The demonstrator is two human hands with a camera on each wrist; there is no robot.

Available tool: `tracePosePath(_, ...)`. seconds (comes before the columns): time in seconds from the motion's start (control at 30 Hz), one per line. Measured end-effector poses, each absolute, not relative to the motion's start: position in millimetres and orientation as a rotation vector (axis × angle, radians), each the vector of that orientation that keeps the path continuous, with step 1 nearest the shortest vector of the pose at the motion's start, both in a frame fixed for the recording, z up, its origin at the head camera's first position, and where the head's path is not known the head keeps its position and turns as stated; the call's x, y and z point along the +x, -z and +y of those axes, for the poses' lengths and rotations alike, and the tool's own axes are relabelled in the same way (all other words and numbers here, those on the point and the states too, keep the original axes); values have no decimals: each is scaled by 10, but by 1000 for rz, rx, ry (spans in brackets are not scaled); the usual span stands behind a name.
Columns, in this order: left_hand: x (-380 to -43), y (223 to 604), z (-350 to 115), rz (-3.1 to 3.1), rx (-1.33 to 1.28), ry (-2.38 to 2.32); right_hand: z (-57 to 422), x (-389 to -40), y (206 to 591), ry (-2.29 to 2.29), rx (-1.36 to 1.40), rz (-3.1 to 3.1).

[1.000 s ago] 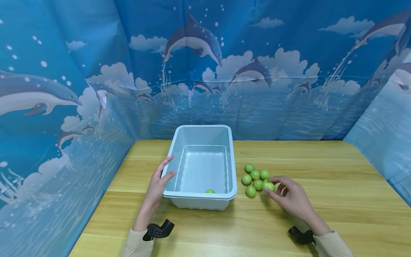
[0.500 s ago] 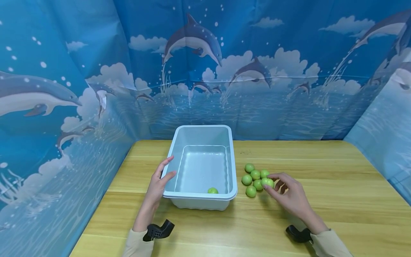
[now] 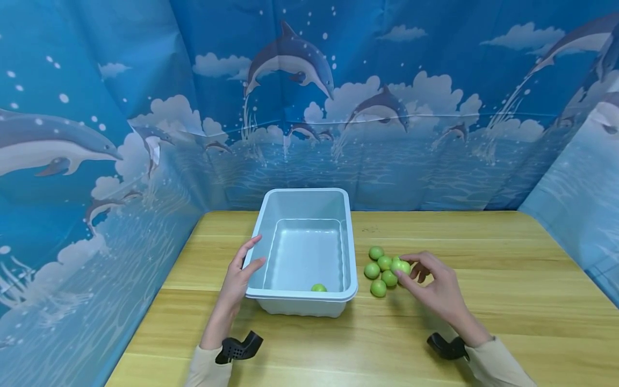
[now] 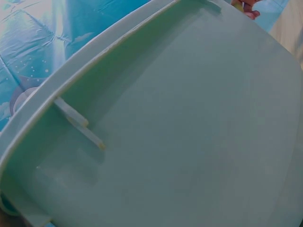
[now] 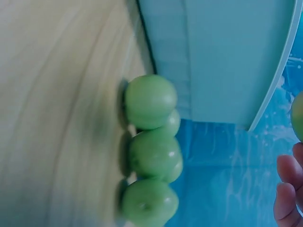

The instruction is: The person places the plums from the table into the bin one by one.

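Note:
A pale blue plastic basin (image 3: 309, 258) stands on the table, with one small round green fruit (image 3: 318, 288) inside near its front wall. My left hand (image 3: 237, 282) holds the basin's left rim, thumb and index fingertip lying over it; its other fingers are hidden. Right of the basin lies a cluster of similar green fruits (image 3: 378, 288). Above the cluster's right side, my right hand (image 3: 435, 285) pinches one fruit (image 3: 400, 266) between thumb and fingers. That held fruit (image 5: 298, 116) shows at the right wrist view's edge; the left wrist view mostly shows the basin's outer wall (image 4: 189, 118).
The wooden table (image 3: 508, 279) extends right of the cluster and in front of the basin. A blue dolphin-print sheet (image 3: 411, 161) hangs behind and at both sides. Each wrist wears a black camera mount (image 3: 242, 345).
My right hand has lifted the pinched fruit slightly and shifted it a little left and away. The fruit in the basin has rolled slightly. My left hand stays in place.

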State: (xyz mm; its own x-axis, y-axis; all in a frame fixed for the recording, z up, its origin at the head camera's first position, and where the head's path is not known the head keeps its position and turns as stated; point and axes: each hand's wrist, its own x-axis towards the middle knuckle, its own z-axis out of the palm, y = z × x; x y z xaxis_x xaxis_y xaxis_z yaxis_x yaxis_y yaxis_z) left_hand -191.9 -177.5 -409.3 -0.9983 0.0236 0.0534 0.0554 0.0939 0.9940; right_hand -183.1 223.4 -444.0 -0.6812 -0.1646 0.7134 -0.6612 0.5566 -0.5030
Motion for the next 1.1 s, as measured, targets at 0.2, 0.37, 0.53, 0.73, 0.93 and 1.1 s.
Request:
tracePosePath(0.2,-1919,4095,-1779,-2302,-84,2092,2086,-1777,4191,-1074,718,-2145)
tracePosePath(0.37,-1922,4098,-1780,-2296,-83,2086,1895,-1652,3872,-1113,772,-2132)
tracePosePath(0.53,-1924,4091,-1775,-2301,-73,2086,1786,-1628,3739,-1131,807,-2128)
tracePosePath(0.73,-1924,4088,-1772,-2295,-69,2099,1696,-1678,3692,-1126,910,-2031)
tracePosePath(0.93,-1921,4087,-1777,-2302,-73,2085,1664,-1812,3796,-1130,965,-2002)
tracePosePath(1.1,-1917,4083,-1779,-2305,-75,2089,1680,-1935,3919,-1123,960,-2060)
